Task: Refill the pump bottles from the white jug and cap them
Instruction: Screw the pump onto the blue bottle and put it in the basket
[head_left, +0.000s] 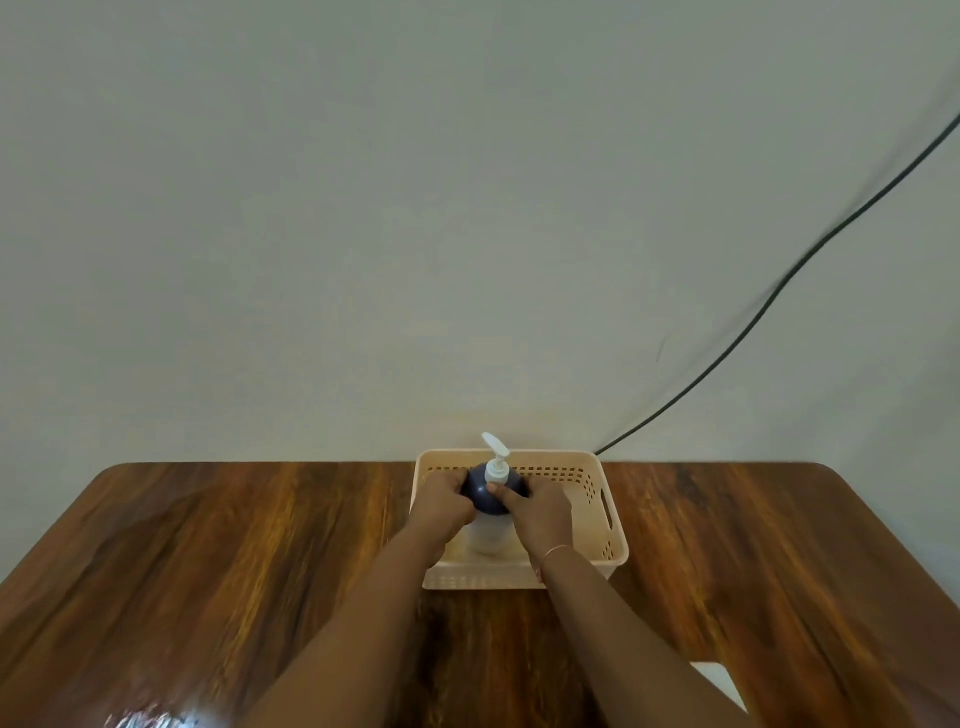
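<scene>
A dark blue pump bottle (485, 493) with a white pump head (496, 465) stands inside a beige perforated basket (605, 514) at the table's far edge. My left hand (441, 501) grips the bottle's left side. My right hand (535, 512) holds its right side, thumb near the pump collar. A pale whitish object (488, 540) lies in the basket below the bottle, between my wrists; I cannot tell what it is. No white jug shows clearly.
The brown wooden table (208, 571) runs left and right of the basket. A black cable (779, 291) hangs down the wall to the basket's back right. A white flat object (722, 680) lies near the front right, partly behind my right forearm.
</scene>
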